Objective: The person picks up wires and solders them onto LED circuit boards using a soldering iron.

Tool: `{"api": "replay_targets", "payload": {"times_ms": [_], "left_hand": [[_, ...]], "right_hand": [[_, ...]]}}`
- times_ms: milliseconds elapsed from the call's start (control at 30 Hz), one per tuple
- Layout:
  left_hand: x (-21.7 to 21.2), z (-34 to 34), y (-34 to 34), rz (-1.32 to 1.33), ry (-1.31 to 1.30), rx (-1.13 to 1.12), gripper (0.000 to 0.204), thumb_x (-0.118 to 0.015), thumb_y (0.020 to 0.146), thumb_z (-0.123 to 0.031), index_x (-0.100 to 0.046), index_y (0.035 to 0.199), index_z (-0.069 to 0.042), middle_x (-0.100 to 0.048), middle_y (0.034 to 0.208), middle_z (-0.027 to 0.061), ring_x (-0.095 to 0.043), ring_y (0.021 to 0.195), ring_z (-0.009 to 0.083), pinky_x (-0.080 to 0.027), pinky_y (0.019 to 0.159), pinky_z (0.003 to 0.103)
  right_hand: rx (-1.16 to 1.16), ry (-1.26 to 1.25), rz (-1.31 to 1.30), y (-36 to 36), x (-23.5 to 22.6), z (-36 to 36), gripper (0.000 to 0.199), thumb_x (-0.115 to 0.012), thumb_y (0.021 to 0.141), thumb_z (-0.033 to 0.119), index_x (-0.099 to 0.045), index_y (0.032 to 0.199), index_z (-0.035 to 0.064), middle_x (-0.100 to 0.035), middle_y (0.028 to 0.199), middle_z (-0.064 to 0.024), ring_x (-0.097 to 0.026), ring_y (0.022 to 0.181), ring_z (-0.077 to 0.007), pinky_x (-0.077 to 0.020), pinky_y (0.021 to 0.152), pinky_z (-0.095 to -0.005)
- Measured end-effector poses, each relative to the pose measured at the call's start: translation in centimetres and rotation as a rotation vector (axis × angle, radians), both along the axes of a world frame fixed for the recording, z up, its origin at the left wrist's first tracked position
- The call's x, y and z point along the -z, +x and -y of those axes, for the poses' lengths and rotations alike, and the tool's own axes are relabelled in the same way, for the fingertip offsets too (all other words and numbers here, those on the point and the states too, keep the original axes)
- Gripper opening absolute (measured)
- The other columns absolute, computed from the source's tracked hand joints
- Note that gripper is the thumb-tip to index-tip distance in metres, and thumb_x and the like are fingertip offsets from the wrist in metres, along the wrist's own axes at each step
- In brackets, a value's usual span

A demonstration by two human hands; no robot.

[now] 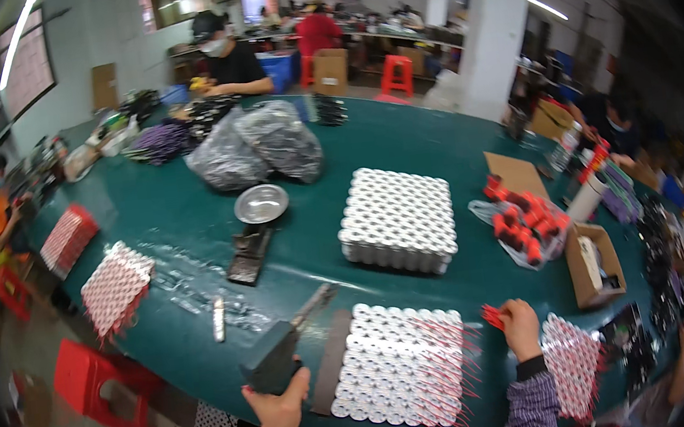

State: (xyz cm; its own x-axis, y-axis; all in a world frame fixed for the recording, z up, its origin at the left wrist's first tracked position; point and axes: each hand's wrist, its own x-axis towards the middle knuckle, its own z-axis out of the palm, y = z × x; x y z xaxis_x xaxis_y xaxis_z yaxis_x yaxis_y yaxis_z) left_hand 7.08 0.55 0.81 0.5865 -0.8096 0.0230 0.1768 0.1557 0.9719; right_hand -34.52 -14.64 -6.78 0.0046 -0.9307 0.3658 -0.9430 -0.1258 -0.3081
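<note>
My left hand (280, 408) is closed around a dark gun-shaped tool (271, 358), whose long metal tip points up and to the right. My right hand (522, 331) pinches a small bunch of short red wires (493, 315) above the table. Between the hands lies a sheet of white round cells (377, 370), with thin red wires spread over its right half. A grey-brown strip (331, 362) runs along the sheet's left edge. Another wired cell sheet (572, 360) is just right of my right forearm.
A block of white cells (397, 216) stands mid-table. Behind the tool are a metal bowl (261, 203) and a white tube (218, 319). Red-and-black pieces (533, 221) and a cardboard box (595, 269) stand right, grey plastic bags (258, 143) farther back. A person (234, 61) sits across the table.
</note>
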Motion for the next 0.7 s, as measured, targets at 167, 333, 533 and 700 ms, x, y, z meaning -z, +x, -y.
{"api": "replay_targets", "payload": {"times_ms": [167,333,533,700], "left_hand": [[-0.1,-1.0,0.9,-0.031,0.024,0.024,0.028,-0.071,0.082,0.009,-0.063,0.108,0.005,-0.066,0.083,0.0076,-0.058,0.058,0.0112,-0.046,0.05,0.025],[-0.2,-1.5,1.0,-0.051,0.011,0.023,0.028,-0.072,0.082,0.008,-0.064,0.109,0.005,-0.066,0.083,0.0074,-0.058,0.058,0.0107,-0.045,0.05,0.025],[0.2,-2.1,0.9,-0.034,0.038,0.049,0.028,-0.073,0.082,0.007,-0.064,0.108,0.004,-0.067,0.083,0.0076,-0.058,0.058,0.0103,-0.046,0.05,0.025],[0.6,-1.7,0.6,-0.016,0.005,-0.012,0.025,-0.072,0.081,0.007,-0.064,0.105,0.003,-0.065,0.08,0.006,-0.057,0.057,0.0107,-0.046,0.048,0.024]], "right_hand": [[-0.017,0.055,0.006,1.5,-0.6,0.2,0.009,-0.072,0.078,0.003,-0.064,0.083,0.0045,-0.062,0.084,-0.0118,-0.061,0.088,-0.0341,-0.0488,0.076,-0.046],[-0.039,0.041,0.02,1.1,0.1,0.5,0.009,-0.071,0.079,0.001,-0.063,0.083,0.0029,-0.061,0.086,-0.0133,-0.06,0.088,-0.0352,-0.0483,0.077,-0.0467],[-0.009,0.032,-0.002,1.4,-0.5,-0.6,0.009,-0.07,0.078,0.0,-0.062,0.082,0.0031,-0.062,0.086,-0.0132,-0.06,0.089,-0.036,-0.0481,0.077,-0.0466],[-0.008,0.0,-0.065,0.7,-0.3,-0.5,0.007,-0.068,0.08,0.006,-0.062,0.082,0.0066,-0.064,0.084,-0.013,-0.062,0.086,-0.0366,-0.0489,0.073,-0.0479]]}}
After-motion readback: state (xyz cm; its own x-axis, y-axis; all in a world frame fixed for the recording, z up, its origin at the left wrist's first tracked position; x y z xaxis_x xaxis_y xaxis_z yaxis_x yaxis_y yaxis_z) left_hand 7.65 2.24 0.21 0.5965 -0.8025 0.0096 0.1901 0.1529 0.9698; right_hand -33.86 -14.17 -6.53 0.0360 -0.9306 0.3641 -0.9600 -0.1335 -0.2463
